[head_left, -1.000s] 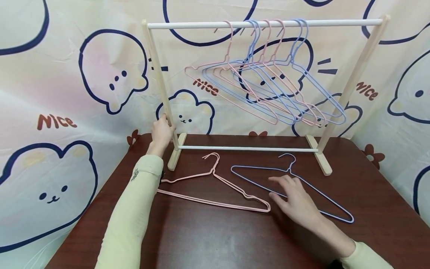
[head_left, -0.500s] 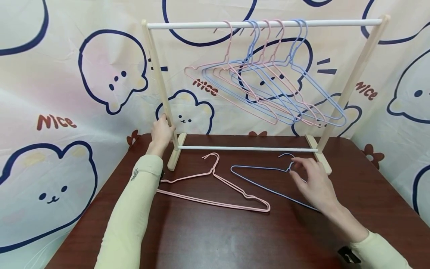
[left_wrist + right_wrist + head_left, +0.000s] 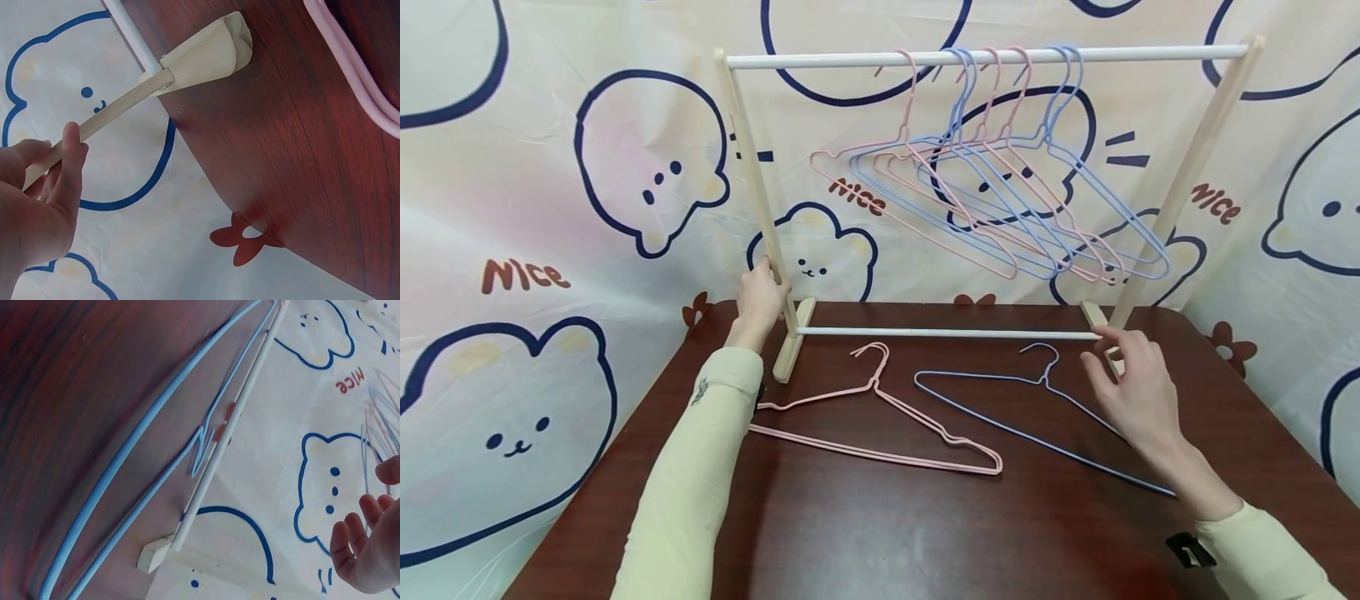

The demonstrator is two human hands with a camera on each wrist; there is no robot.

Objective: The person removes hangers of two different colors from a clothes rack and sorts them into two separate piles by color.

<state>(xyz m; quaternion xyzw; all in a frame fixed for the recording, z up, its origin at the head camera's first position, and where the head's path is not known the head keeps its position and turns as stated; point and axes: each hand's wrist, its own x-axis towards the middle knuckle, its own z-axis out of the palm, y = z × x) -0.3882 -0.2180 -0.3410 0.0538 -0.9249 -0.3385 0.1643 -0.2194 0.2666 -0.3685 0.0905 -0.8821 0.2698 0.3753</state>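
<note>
Shifted rightward since the earlier frame, the right hand point(image 3: 1138, 392) has relaxed fingers, the tabletop blue hanger point(image 3: 1045, 380) lying to its left, while the left hand point(image 3: 759, 297) grips the rack post point(image 3: 748, 158).

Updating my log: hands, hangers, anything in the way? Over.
Left hand grips rack post. Right hand empty, partly hiding blue hanger in head view. Blue, pink hangers on table.

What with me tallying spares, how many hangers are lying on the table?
3: two overlapping pink hangers on the left, and one blue hanger to their right, partly hidden behind the right hand. Another could be hidden among the pink ones.
</note>
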